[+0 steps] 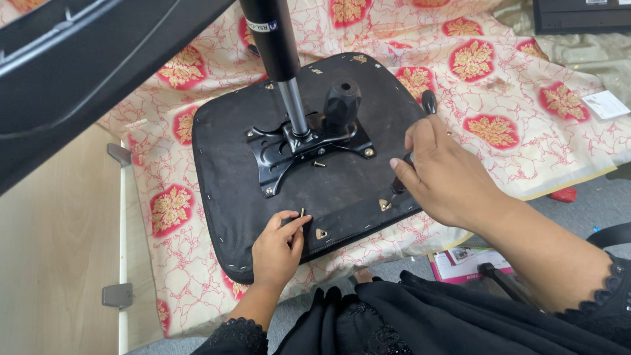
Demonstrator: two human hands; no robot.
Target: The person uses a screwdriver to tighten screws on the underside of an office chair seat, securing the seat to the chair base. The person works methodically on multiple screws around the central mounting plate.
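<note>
An upturned black fabric-covered chair seat [230, 164] lies underside up on a cream cloth printed with red and gold floral medallions [499, 125], near the middle of the view. Near its close edge the left hand [276, 253] pinches a small brass-coloured screw [302, 212] upright between thumb and forefinger, the other fingers curled under; the screw tip stands just left of a triangular brass-coloured corner fitting [321, 233]. To the right, the right hand [440, 174] is closed around the black handle of a screwdriver [428, 102], fingers pressed together, with the tool's lower end pointing down at a second triangular fitting [384, 205] on the seat; whether the tip touches it cannot be told.

At the seat's centre a black stamped-metal mounting plate [273, 161] is fixed, and a loose screw [319, 164] lies just beside its near edge. From the plate rises a gas-lift column with a silver piston and black cylinder [279, 59]; a black faceted plastic knob [342, 102] stands just right of it.

Farther out, a black moulded chair part [79, 72] crosses the far left corner, a pale wooden panel with grey metal brackets [59, 263] lies at left, and a pink printed booklet [460, 263] rests on the grey floor near the person's black lace-cuffed sleeve [605, 289].
</note>
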